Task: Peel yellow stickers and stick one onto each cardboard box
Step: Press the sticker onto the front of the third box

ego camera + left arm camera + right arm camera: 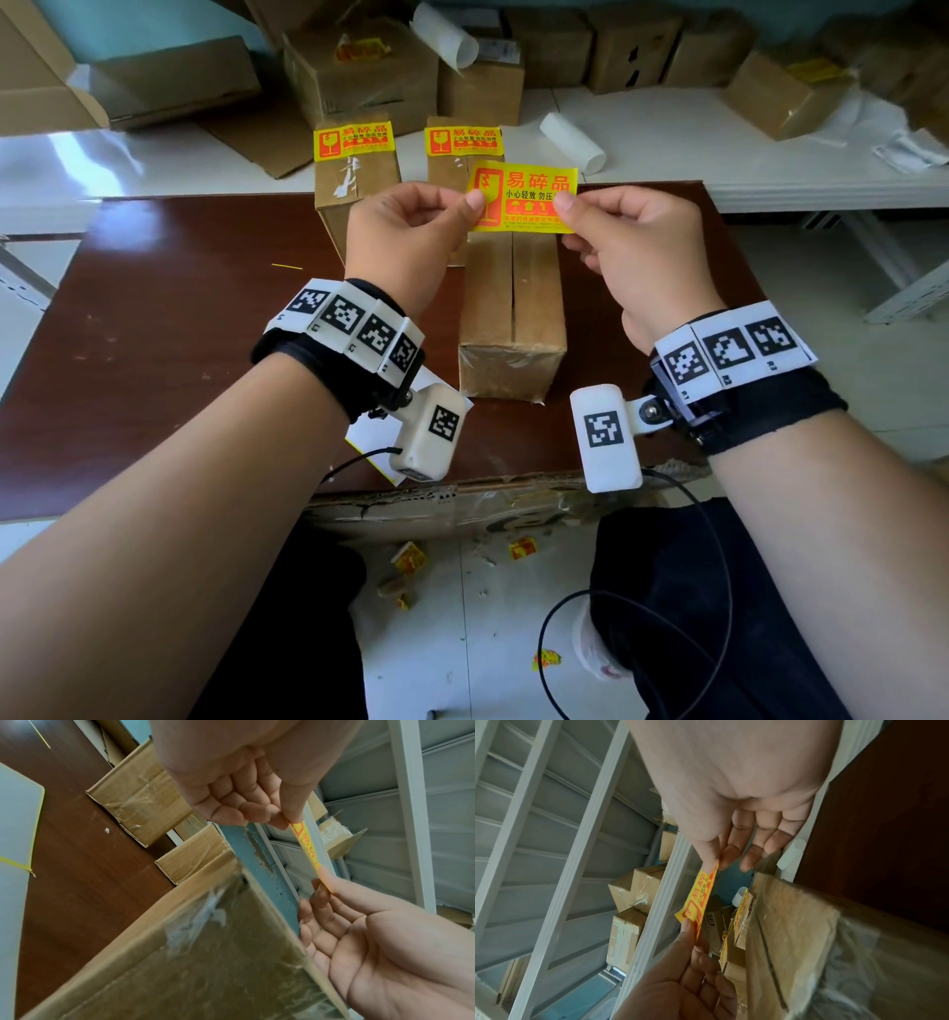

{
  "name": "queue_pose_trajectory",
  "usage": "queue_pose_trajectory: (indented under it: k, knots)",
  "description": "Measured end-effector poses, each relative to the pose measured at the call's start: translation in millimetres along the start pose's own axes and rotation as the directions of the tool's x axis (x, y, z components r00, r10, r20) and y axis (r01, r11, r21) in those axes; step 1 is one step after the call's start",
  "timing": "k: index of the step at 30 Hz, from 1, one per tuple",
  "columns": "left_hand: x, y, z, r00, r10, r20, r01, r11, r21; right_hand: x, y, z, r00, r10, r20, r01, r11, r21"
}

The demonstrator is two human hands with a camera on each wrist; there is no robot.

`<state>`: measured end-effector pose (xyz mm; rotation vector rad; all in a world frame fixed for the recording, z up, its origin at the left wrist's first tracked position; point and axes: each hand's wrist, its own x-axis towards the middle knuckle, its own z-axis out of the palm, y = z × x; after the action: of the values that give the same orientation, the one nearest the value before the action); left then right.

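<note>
Between both hands, a yellow sticker (524,198) with red print is held flat above the far end of a plain cardboard box (513,318) on the brown table (179,334). My left hand (464,205) pinches the sticker's left edge and my right hand (567,205) pinches its right edge. The left wrist view shows the sticker (306,845) edge-on above the box (205,953). The sticker (700,898) shows likewise in the right wrist view. Behind stand two boxes (357,180) (444,172), each bearing a yellow sticker (354,140) (463,140).
A white backing sheet (367,437) lies at the table's front edge under my left wrist. A white paper roll (572,141) and several more cardboard boxes (359,72) sit on the white surface behind. Crumpled yellow stickers (521,549) litter the floor.
</note>
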<state>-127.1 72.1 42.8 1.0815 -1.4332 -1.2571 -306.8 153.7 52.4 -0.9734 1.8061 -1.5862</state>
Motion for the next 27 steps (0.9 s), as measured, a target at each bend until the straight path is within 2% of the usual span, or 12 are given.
queue_pose_trajectory:
  k: [9, 15, 27]
  knots:
    - [2.1, -3.6, 10.0, 0.994, -0.105, 0.038, 0.105, 0.994, 0.009, 4.6, -0.1, 1.3, 0.996, 0.089, 0.011, -0.089, 0.996, -0.011]
    - [7.5, -9.7, 10.7, 0.993, -0.116, 0.01, 0.115, 0.989, 0.087, 4.4, -0.4, 8.7, 0.993, 0.117, 0.018, -0.116, 0.992, -0.055]
    - [13.0, -10.2, 8.7, 0.972, -0.234, 0.0, 0.233, 0.971, 0.055, 0.1, -5.0, 11.1, 0.98, 0.2, -0.01, -0.2, 0.978, -0.06]
